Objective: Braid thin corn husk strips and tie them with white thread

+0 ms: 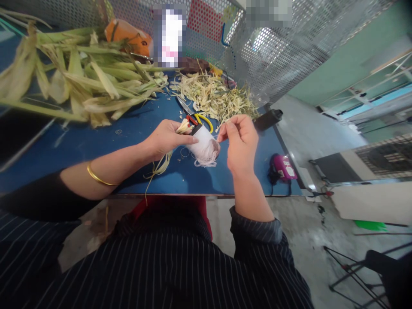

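Note:
My left hand [164, 139] is closed around a small bundle of pale husk strips [184, 127], whose long loose ends [161, 166] hang below the palm. Its thumb lies against a spool of white thread [203, 143] with a dark end and loose loops at the bottom; I cannot tell if the hand bears the spool's weight. Just right of the spool, my right hand [242, 139] pinches thumb and forefinger together on what looks like a fine white thread. Behind the spool lie scissors [203, 121] with yellow and red handles, partly hidden.
Long green-yellow husks [83, 81] are heaped at the back left of the blue table [206, 182]. A pile of cut husk pieces [215, 96] lies behind the scissors. To the right are a black bottle [268, 119] and a magenta device [283, 167]. Perforated metal mesh [277, 51] stands behind.

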{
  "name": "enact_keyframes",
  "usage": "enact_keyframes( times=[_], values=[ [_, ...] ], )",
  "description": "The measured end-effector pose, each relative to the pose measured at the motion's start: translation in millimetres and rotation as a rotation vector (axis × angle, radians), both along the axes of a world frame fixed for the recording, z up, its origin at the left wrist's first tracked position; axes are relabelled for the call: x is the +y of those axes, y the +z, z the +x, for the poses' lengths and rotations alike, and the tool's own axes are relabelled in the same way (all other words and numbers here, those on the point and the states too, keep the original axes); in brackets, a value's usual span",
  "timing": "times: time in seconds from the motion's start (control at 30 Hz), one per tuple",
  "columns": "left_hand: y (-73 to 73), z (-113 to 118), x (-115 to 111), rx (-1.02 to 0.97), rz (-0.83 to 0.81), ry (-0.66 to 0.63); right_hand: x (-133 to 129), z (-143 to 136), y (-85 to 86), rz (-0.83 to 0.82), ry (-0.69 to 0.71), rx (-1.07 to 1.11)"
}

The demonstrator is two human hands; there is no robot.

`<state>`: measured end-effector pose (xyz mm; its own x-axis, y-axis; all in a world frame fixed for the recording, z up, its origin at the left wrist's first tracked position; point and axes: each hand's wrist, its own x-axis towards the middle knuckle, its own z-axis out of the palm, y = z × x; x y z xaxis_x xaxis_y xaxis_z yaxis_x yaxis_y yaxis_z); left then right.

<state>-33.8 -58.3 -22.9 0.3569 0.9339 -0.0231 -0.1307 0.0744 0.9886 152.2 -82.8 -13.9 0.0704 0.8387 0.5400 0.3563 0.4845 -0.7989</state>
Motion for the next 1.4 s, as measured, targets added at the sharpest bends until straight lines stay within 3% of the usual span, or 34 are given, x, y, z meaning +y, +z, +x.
enact_keyframes(
  times=[0.47, 0.77, 0.93, 1.03, 1.2, 1.3, 1.4],
  values=[
    [0.4, 0.4, 0.4, -0.014, -0.094, 0.031, 7.2, 17.4, 29.6, -0.044, 0.035, 0.271],
    [-4.8, -1.2, 3.4, -0.023, -0.124, 0.031, 10.3, 28.4, 39.3, -0.009, 0.022, 0.204],
    [-5.1, -2.1, 4.0, -0.069, -0.188, 0.030, 13.8, 35.3, 31.8, 0.078, -0.173, -0.060],
    [-5.9, -3.1, 5.0, -0.126, -0.209, 0.020, 6.9, 38.9, 20.9, 0.039, -0.295, -0.221],
    [-7.6, -2.7, 5.6, -0.229, -0.250, 0.032, -15.4, 20.2, -13.2, -0.245, -0.033, -0.157],
    [-7.2, -3.0, 6.8, -0.257, -0.271, 0.018, -16.3, 7.2, -26.3, -0.284, -0.078, -0.129],
    [-4.7, -5.3, 9.3, -0.280, -0.283, 0.028, -7.9, 7.1, -23.5, -0.251, -0.042, -0.089]
  ],
)
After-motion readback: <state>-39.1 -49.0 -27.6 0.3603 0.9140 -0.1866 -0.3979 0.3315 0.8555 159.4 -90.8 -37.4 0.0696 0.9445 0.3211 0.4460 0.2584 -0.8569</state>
